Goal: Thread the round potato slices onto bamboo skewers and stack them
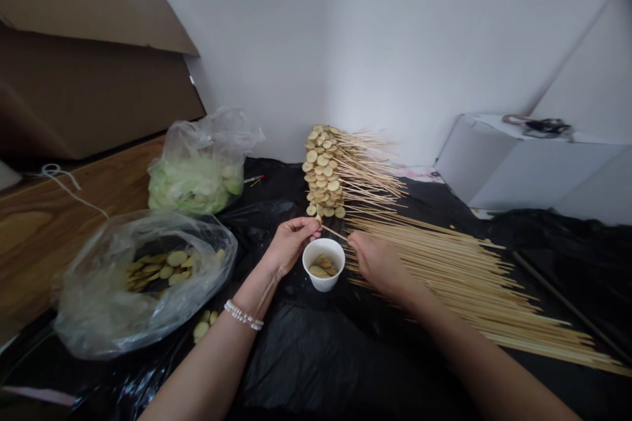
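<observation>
My left hand [291,243] pinches a pale round slice at the tip of a thin bamboo skewer [334,233], just above a small white cup [323,264] that holds a few more slices. My right hand [378,262] is closed on the same skewer's shaft, to the right of the cup. Behind the cup lies a stack of finished skewers [326,174], each loaded with round slices. A broad pile of bare skewers [469,283] spreads to the right under my right forearm.
A clear bag of slices [143,276] sits at the left, a bag of green leaves [197,174] behind it. Black plastic sheet [316,355] covers the surface. Cardboard boxes [89,72] stand at the far left, a white box [518,164] at the right.
</observation>
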Action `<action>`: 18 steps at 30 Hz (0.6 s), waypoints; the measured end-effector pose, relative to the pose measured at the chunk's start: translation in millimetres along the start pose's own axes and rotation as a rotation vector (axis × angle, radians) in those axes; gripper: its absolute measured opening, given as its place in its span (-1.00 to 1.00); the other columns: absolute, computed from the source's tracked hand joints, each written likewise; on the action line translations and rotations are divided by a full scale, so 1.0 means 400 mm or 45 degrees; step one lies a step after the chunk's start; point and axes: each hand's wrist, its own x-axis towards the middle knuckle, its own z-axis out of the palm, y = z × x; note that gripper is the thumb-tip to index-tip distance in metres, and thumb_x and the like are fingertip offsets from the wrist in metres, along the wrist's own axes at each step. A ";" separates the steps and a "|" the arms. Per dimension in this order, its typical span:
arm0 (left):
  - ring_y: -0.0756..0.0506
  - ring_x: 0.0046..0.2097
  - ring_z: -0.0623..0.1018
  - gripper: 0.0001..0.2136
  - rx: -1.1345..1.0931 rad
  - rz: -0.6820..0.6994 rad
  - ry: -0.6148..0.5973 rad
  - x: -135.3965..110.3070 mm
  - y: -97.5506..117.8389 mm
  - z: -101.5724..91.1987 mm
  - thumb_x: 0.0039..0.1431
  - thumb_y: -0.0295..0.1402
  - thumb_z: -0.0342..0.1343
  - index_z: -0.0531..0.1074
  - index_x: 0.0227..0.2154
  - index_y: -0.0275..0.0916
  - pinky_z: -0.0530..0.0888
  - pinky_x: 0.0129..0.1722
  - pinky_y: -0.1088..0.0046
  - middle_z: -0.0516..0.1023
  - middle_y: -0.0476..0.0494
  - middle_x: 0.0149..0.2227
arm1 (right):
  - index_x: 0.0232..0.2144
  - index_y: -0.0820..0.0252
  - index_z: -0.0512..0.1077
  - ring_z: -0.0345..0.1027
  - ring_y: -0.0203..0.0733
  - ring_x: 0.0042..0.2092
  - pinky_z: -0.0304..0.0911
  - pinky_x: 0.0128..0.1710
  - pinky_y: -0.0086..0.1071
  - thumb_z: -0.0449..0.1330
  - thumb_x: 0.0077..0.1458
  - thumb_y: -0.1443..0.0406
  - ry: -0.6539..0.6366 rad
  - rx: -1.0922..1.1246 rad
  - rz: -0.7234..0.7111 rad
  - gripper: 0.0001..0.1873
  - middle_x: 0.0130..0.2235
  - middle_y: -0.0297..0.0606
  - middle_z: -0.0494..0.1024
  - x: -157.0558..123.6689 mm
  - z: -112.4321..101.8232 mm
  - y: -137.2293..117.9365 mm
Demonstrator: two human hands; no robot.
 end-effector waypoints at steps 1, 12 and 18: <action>0.11 -0.52 0.43 -0.73 0.001 -0.003 0.005 0.000 0.000 0.000 -0.25 -0.33 0.42 0.55 -0.45 -0.37 0.38 -0.48 0.63 0.52 -0.06 -0.52 | -0.38 0.19 0.34 0.26 -0.26 -0.44 -0.09 -0.45 -0.37 -0.12 0.27 0.34 -0.002 0.000 -0.002 -0.73 -0.42 -0.27 0.47 0.001 0.000 0.002; 0.13 -0.51 0.42 -0.72 -0.125 0.124 0.159 0.023 0.011 -0.032 -0.30 -0.35 0.43 0.57 -0.47 -0.36 0.39 -0.49 0.69 0.49 -0.04 -0.53 | -0.36 0.19 0.35 0.27 -0.26 -0.39 -0.03 -0.41 -0.38 -0.07 0.29 0.29 0.214 -0.012 -0.017 -0.76 -0.37 -0.26 0.47 -0.004 0.006 0.013; 0.12 -0.52 0.41 -0.73 -0.143 0.071 0.108 0.019 0.014 -0.029 -0.31 -0.37 0.44 0.56 -0.48 -0.37 0.40 -0.50 0.68 0.48 -0.04 -0.56 | -0.42 0.19 0.34 0.24 -0.27 -0.43 -0.05 -0.43 -0.38 -0.10 0.29 0.33 0.116 -0.009 -0.055 -0.71 -0.45 -0.28 0.44 -0.005 0.004 0.010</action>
